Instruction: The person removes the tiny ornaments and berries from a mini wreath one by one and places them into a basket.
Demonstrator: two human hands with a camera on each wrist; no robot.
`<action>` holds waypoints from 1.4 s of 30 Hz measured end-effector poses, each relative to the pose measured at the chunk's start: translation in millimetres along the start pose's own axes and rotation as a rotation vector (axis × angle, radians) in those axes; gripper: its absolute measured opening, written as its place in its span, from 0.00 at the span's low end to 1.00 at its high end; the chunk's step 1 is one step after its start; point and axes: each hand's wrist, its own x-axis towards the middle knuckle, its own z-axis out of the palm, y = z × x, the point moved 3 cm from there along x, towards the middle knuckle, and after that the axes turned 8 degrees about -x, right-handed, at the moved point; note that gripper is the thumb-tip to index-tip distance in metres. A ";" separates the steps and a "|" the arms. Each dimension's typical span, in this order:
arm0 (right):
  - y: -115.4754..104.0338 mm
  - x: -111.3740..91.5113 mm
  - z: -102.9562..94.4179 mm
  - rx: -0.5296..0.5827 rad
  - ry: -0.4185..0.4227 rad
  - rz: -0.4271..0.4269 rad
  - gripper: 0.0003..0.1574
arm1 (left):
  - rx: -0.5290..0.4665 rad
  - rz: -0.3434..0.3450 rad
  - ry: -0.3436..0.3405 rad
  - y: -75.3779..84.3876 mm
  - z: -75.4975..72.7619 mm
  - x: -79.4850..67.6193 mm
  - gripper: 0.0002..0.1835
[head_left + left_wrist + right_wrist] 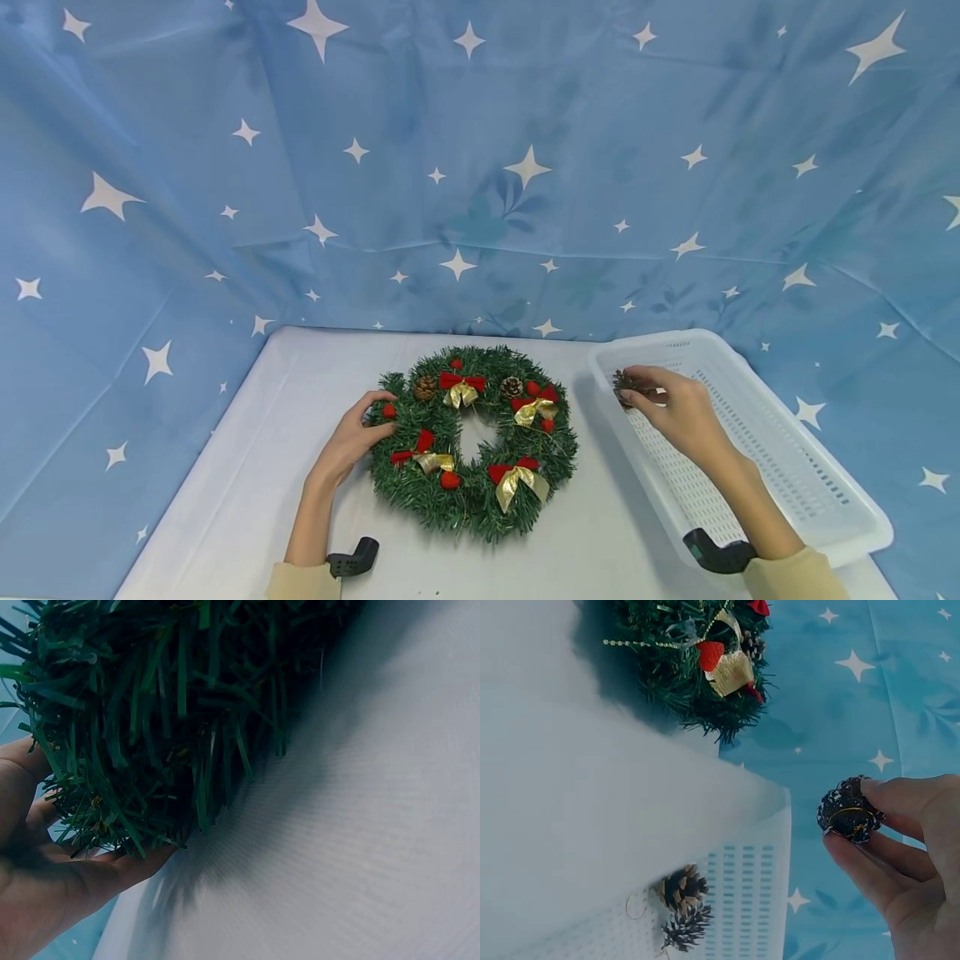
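Note:
A green wreath (480, 508) lies on the white table, carrying red-and-gold bows, red berries and two pine cones. My left hand (352, 437) grips its left edge, thumb and fingers spread around the greenery; in the left wrist view some fingertips (142, 859) go under the needles. Over the basket's left side, my right hand (678, 412) pinches a dark pine cone (850, 810) with white-flecked scales and a thin gold loop. Two more pine cones, a brown one (682, 889) and a white-tipped one (688, 928), lie inside the basket.
The white perforated plastic basket (813, 467) stands at the table's right side, apart from the wreath. A blue cloth with white stars (480, 208) hangs behind the table and along both sides. A beaded gold string (641, 643) sticks out from the wreath.

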 end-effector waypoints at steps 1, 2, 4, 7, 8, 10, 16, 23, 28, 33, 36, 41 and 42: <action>1.1 0.4 0.0 -0.001 -0.006 0.010 0.20 | 0.001 0.000 0.001 0.2 0.0 0.1 0.26; 2.1 0.9 -0.2 -0.001 -0.011 0.022 0.19 | 0.005 0.001 0.001 0.3 -0.2 0.0 0.26; 4.3 2.1 -0.5 -0.006 -0.027 0.047 0.18 | 0.012 -0.001 -0.001 0.4 -0.4 -0.1 0.26; 8.1 3.2 -1.2 -0.019 -0.051 0.083 0.18 | 0.014 -0.003 0.000 0.6 -0.7 0.2 0.26; 9.9 3.5 -1.4 -0.021 -0.058 0.094 0.18 | 0.017 -0.003 0.000 0.5 -0.8 0.1 0.26; 13.3 4.3 -1.8 -0.012 -0.071 0.108 0.18 | 0.016 -0.006 -0.001 0.1 -0.9 0.0 0.27; 24.8 5.4 -3.2 0.007 -0.089 0.140 0.19 | 0.018 -0.007 0.001 0.3 -1.0 -0.3 0.27; 39.2 3.7 -2.9 -0.001 -0.115 0.190 0.20 | 0.023 0.000 0.001 0.5 -1.2 0.8 0.26; 48.7 2.0 -2.3 0.008 -0.142 0.232 0.21 | 0.016 -0.013 0.001 -0.1 -1.8 -1.2 0.26; 59.5 -0.4 -1.9 0.023 -0.180 0.284 0.24 | 0.018 -0.009 0.004 1.3 -2.5 -3.0 0.26; 68.3 -2.2 -2.4 0.041 -0.214 0.320 0.27 | 0.027 -0.010 0.005 1.4 -2.7 -2.4 0.26; 85.7 -7.3 -2.1 0.029 -0.259 0.368 0.31 | 0.044 -0.021 0.009 0.5 -0.3 1.7 0.27; 89.1 -8.2 -1.6 0.017 -0.261 0.374 0.30 | 0.049 -0.022 0.007 0.6 0.5 2.2 0.27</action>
